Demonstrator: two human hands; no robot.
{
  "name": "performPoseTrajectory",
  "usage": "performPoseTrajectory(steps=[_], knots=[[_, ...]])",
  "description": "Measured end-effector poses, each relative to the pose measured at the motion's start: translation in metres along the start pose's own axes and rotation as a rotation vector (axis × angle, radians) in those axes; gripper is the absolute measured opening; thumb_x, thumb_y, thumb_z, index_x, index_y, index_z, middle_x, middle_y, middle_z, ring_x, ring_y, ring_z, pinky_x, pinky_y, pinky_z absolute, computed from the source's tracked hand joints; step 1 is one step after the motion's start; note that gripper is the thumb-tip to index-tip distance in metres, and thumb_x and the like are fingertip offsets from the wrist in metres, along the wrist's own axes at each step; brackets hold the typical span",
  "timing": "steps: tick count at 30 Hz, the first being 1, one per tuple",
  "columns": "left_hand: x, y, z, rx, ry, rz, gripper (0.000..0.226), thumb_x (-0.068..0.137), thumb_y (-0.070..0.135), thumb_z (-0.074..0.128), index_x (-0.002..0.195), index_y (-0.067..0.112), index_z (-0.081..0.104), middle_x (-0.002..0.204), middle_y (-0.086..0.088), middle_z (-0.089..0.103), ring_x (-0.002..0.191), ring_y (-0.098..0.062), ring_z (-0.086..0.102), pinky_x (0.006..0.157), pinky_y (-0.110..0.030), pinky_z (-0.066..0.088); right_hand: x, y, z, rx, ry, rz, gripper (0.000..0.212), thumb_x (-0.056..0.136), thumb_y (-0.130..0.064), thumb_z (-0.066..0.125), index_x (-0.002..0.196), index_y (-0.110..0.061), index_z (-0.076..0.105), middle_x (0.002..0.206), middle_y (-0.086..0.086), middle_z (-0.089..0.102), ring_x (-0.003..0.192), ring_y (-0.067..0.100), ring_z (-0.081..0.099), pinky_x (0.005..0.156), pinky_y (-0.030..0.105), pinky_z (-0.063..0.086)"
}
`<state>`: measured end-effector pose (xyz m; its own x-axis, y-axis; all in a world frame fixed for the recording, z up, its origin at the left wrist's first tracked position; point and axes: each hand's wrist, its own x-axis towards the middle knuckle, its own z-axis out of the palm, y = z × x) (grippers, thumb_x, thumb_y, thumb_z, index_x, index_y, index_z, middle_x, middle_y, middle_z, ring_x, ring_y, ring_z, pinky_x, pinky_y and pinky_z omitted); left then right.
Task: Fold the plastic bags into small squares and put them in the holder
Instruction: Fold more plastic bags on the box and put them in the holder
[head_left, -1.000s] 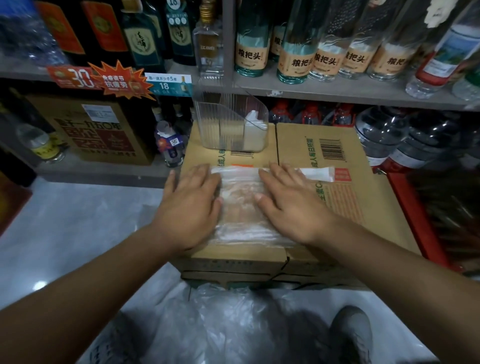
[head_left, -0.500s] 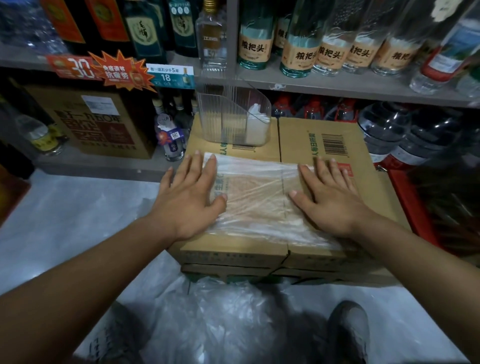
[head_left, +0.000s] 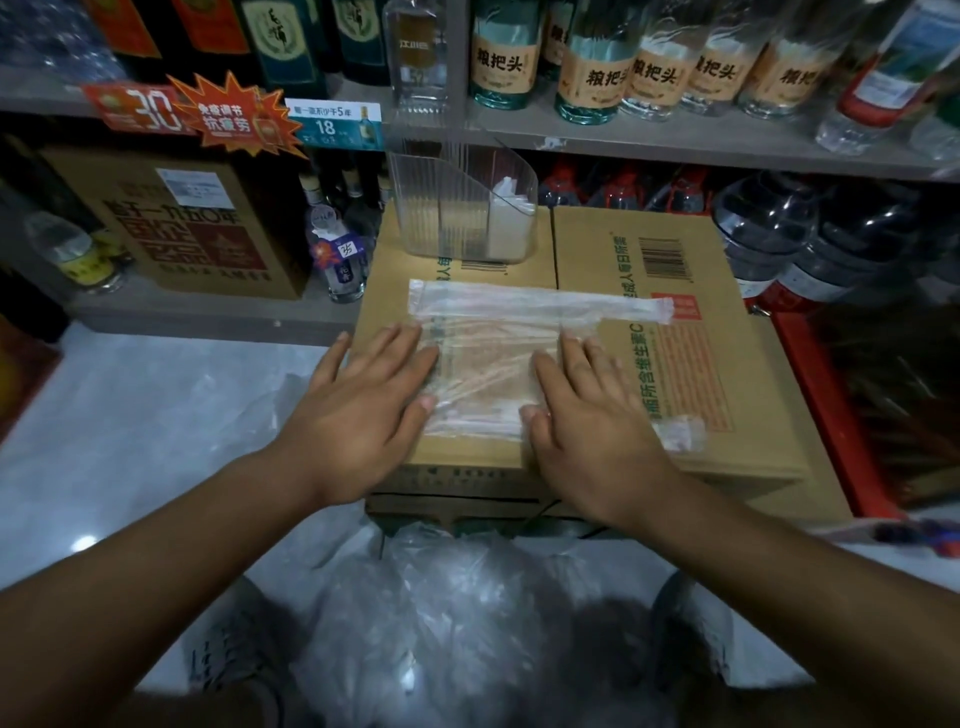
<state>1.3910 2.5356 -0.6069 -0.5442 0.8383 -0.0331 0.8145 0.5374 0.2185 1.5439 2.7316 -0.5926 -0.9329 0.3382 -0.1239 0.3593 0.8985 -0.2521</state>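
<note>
We have the clear plastic bag (head_left: 488, 384) lying flat on top of the cardboard box (head_left: 727, 332), near its front edge. Our left hand (head_left: 363, 395) lies flat on the bag's left edge and our right hand (head_left: 587, 415) on its right part. The fingers of both are straight and spread, pressing down and gripping nothing. Along the bag's far side a narrow folded band (head_left: 540, 304) runs left to right, its long axis parallel to the shelf, and its right end reaches past our right hand. The ribbed clear holder (head_left: 447, 208) stands upright at the box's far edge, apart from the bag, with white folded bags (head_left: 511, 208) in its right compartment.
</note>
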Motion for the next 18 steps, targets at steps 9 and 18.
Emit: performPoseTrajectory(steps=[9, 18], knots=[[0.000, 0.001, -0.003, 0.075, -0.131, -0.069, 0.082, 0.087, 0.066, -0.012, 0.160, 0.028, -0.012, 0.166, 0.013, -0.022, 0.151, -0.005, -0.025, 0.124, -0.044, -0.011, -0.007, 0.042, -0.009, -0.202, -0.066, -0.012, 0.084, 0.090, -0.074, -0.007, 0.159, -0.027, -0.017, 0.166, -0.001, -0.023, 0.152, 0.019, -0.024, 0.122, 0.044, -0.017], [-0.013, 0.002, -0.005, -0.242, 0.191, 0.041, 0.056, 0.103, 0.047, 0.033, 0.155, 0.026, 0.037, 0.164, -0.002, 0.029, 0.148, -0.020, 0.028, 0.116, -0.042, 0.023, -0.022, 0.069, -0.028, 0.083, 0.177, -0.125, 0.060, 0.089, -0.061, 0.048, 0.132, -0.021, 0.060, 0.141, 0.002, 0.052, 0.132, 0.026, 0.043, 0.110, 0.050, 0.038]])
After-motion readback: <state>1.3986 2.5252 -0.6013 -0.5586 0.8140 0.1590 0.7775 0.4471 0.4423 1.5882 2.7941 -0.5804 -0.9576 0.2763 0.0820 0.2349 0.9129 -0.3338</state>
